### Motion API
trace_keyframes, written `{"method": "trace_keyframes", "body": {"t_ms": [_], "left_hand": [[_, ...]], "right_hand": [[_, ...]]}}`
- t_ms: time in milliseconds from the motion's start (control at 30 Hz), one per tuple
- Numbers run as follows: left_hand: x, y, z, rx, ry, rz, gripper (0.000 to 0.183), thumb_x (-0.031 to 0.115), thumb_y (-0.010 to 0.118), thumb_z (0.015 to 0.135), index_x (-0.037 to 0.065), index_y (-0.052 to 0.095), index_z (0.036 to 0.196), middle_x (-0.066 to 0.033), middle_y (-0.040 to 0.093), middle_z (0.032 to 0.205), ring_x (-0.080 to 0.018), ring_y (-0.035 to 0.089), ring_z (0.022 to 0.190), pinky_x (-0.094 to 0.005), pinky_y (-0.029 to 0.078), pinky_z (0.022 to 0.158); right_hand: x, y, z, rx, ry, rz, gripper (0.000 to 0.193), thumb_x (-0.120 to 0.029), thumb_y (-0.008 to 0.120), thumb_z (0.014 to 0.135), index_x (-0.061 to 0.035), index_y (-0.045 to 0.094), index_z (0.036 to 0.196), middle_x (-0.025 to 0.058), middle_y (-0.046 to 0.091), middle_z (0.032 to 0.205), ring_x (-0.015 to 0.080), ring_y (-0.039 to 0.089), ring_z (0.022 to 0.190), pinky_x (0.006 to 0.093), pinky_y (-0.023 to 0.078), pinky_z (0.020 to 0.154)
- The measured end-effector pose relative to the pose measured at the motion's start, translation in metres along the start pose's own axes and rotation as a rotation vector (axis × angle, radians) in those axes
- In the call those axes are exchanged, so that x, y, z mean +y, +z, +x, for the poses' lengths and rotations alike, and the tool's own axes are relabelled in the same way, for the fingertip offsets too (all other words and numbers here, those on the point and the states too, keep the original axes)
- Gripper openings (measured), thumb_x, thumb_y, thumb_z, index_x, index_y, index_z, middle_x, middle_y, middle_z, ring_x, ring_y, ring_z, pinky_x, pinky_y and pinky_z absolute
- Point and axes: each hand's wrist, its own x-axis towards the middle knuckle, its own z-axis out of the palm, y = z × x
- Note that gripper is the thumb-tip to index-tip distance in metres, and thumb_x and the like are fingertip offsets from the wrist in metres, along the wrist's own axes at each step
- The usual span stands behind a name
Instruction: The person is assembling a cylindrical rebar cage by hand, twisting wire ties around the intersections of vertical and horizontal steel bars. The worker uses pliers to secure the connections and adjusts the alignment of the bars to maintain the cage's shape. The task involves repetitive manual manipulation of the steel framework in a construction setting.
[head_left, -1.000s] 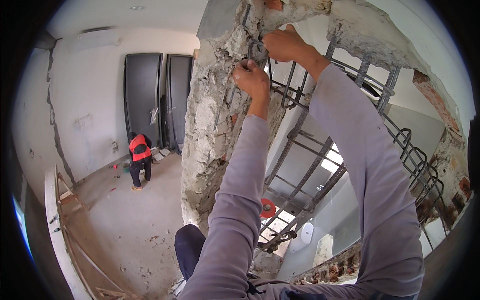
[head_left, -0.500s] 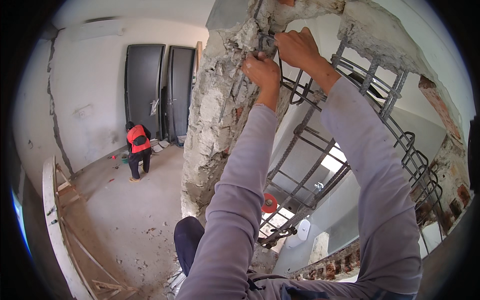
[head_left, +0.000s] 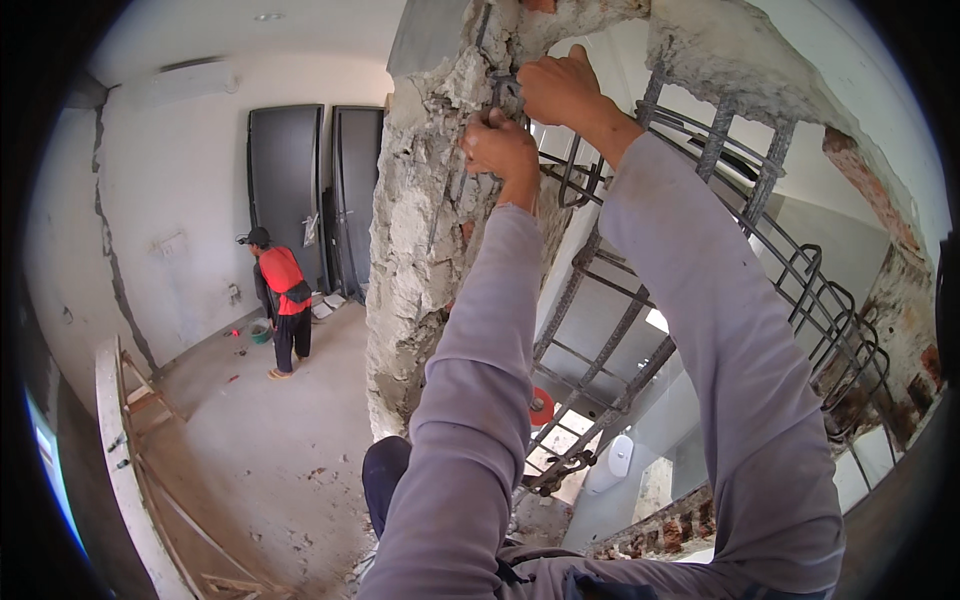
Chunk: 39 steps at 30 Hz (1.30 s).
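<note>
High up at the broken edge of a concrete wall (head_left: 415, 260), both my arms are raised. My right hand (head_left: 560, 88) is closed round the end of a thin steel bar (head_left: 506, 80) that juts from the rubble face. Just below and to the left, my left hand (head_left: 500, 150) has its fingers curled and pinched against the wall's rough edge; whatever is in them is hidden. Bent steel stirrups (head_left: 575, 180) hang right beside my right wrist. A cage of ribbed rebar (head_left: 605, 350) slopes down behind my right forearm.
A person in a red vest (head_left: 282, 275) stands at the left near a green bucket (head_left: 261, 331). Dark door panels (head_left: 284, 180) lean on the far wall. A curved white-edged frame (head_left: 125, 450) stands at lower left. Concrete overhangs (head_left: 740, 60) at upper right; a red disc (head_left: 541, 407) shows below.
My hands stay together at the wall edge, slightly lower and further left in the picture as the view shifts. The person in the red vest has straightened from a stoop and turned leftward.
</note>
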Motion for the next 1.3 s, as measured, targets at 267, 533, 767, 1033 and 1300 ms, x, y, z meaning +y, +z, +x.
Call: {"method": "trace_keyframes", "body": {"t_ms": [267, 533, 767, 1033, 1300], "left_hand": [[-0.002, -0.002, -0.003, 0.079, -0.004, -0.122, 0.018, 0.017, 0.064, 0.080, -0.001, 0.066, 0.081, -0.0179, 0.065, 0.073, -0.0333, 0.062, 0.068, -0.0437, 0.046, 0.066], [-0.013, -0.006, 0.005, 0.013, 0.231, 0.033, 0.025, 0.020, 0.060, 0.083, -0.003, 0.068, 0.087, -0.0222, 0.065, 0.080, -0.0379, 0.056, 0.087, -0.0478, 0.041, 0.086], [-0.012, -0.011, 0.015, -0.087, 0.173, -0.024, 0.026, 0.018, 0.060, 0.082, -0.007, 0.068, 0.085, -0.0246, 0.065, 0.079, -0.0378, 0.062, 0.072, -0.0436, 0.048, 0.072], [-0.027, -0.005, 0.023, -0.104, 0.163, -0.175, 0.027, 0.018, 0.063, 0.082, -0.008, 0.068, 0.090, -0.0220, 0.067, 0.078, -0.0338, 0.064, 0.070, -0.0413, 0.048, 0.067], [-0.018, -0.015, 0.015, -0.103, 0.255, -0.218, 0.022, 0.013, 0.061, 0.082, -0.006, 0.069, 0.089, -0.0204, 0.067, 0.075, -0.0297, 0.064, 0.065, -0.0377, 0.049, 0.063]], "right_hand": [[-0.002, -0.006, -0.010, 0.032, -0.017, -0.031, 0.010, -0.010, 0.059, 0.072, -0.0119, 0.069, 0.071, 0.0063, 0.067, 0.073, 0.0215, 0.063, 0.078, 0.0463, 0.028, 0.087], [0.000, -0.008, -0.028, 0.075, -0.040, -0.041, 0.005, -0.016, 0.065, 0.074, -0.0135, 0.068, 0.077, 0.0039, 0.066, 0.072, 0.0210, 0.061, 0.083, 0.0383, 0.030, 0.079], [0.015, -0.017, -0.039, -0.035, 0.019, 0.074, 0.010, -0.018, 0.060, 0.079, -0.0108, 0.065, 0.074, 0.0062, 0.065, 0.069, 0.0224, 0.060, 0.067, 0.0383, 0.031, 0.080], [0.006, -0.024, 0.004, -0.292, 0.115, 0.268, 0.017, -0.008, 0.057, 0.065, -0.0032, 0.066, 0.078, 0.0126, 0.065, 0.073, 0.0273, 0.064, 0.068, 0.0426, 0.045, 0.061], [0.015, 0.022, 0.035, -0.250, 0.104, 0.408, 0.021, -0.001, 0.054, 0.061, 0.0002, 0.067, 0.077, 0.0148, 0.065, 0.072, 0.0308, 0.064, 0.067, 0.0437, 0.047, 0.054]]}}
